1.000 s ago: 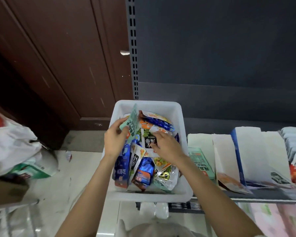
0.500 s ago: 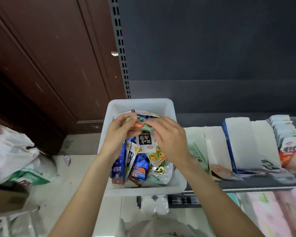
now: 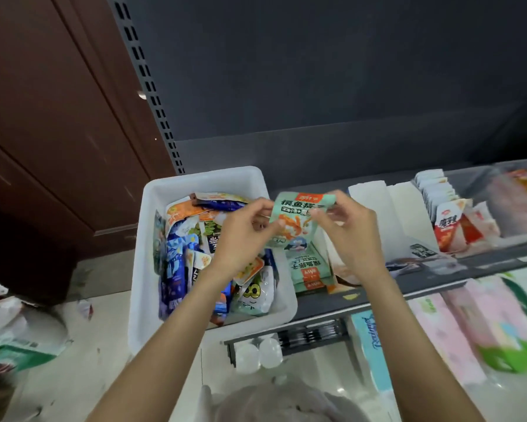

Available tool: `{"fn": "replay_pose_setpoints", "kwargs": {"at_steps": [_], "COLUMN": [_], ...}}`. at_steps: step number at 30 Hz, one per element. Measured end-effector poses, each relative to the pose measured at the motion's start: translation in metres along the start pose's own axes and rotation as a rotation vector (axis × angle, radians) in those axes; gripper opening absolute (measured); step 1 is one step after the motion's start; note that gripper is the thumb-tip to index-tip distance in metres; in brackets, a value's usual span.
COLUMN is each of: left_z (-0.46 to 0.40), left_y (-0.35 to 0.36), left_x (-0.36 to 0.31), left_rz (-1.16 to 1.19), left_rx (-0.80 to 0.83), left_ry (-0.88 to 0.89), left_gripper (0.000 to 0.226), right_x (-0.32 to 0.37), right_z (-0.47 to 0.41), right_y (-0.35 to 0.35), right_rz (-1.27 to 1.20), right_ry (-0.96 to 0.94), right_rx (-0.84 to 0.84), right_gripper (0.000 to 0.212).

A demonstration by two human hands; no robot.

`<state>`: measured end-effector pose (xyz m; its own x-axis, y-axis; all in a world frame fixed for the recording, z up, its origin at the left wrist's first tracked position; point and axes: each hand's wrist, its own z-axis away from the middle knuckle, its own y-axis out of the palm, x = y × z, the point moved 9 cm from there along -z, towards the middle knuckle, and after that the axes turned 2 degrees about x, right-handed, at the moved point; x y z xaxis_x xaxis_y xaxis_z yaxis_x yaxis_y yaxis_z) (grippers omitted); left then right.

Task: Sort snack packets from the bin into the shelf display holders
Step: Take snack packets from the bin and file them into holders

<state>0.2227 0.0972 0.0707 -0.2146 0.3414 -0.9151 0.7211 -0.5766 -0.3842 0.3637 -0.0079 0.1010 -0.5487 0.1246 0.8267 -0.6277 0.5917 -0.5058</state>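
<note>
Both hands pinch one pale green foil snack packet with orange print [image 3: 298, 217]: the left hand [image 3: 244, 236] grips its left edge, the right hand [image 3: 347, 233] its upper right corner. They hold it raised over the gap between bin and shelf, above a matching stack of green packets [image 3: 308, 271] lying in the nearest white card holder [image 3: 367, 193]. The white plastic bin [image 3: 152, 300] is well filled with mixed packets, so most sorting seems left. Farther right, a holder carries red-and-white packets [image 3: 447, 226].
</note>
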Motion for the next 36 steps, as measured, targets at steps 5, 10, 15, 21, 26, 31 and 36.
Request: {"fn": "replay_pose_setpoints", "kwargs": {"at_steps": [5, 10, 15, 21, 26, 31, 36], "left_z": [-0.012, -0.017, -0.023, -0.008, 0.017, 0.055, 0.070], "left_y": [0.037, 0.053, 0.056, 0.057, 0.025, -0.062, -0.069], "left_x": [-0.010, 0.016, 0.035, 0.041, 0.035, 0.072, 0.125], "left_rz": [-0.228, -0.384, -0.581, -0.592, -0.540, -0.637, -0.789], "left_rx": [-0.028, -0.050, -0.028, 0.094, 0.026, -0.319, -0.162], "left_ry": [0.113, 0.082, 0.109, 0.301, 0.329, 0.019, -0.159], "left_gripper": [0.014, 0.017, 0.017, 0.018, 0.031, 0.034, 0.045], "right_x": [-0.019, -0.045, -0.060, -0.085, -0.053, 0.002, -0.010], "right_z": [0.003, 0.001, -0.007, 0.006, 0.016, 0.021, 0.026], "right_y": [-0.036, -0.023, 0.000, 0.033, 0.024, 0.077, 0.177], "right_rz": [0.319, 0.436, 0.586, 0.841, 0.494, 0.263, 0.462], "right_ry": [-0.074, -0.032, -0.095, -0.173, -0.164, -0.281, -0.274], "right_rx": [-0.061, 0.007, 0.128, 0.375, 0.303, 0.414, 0.670], "right_gripper": [0.011, 0.017, 0.014, 0.022, 0.033, 0.026, 0.046]}}
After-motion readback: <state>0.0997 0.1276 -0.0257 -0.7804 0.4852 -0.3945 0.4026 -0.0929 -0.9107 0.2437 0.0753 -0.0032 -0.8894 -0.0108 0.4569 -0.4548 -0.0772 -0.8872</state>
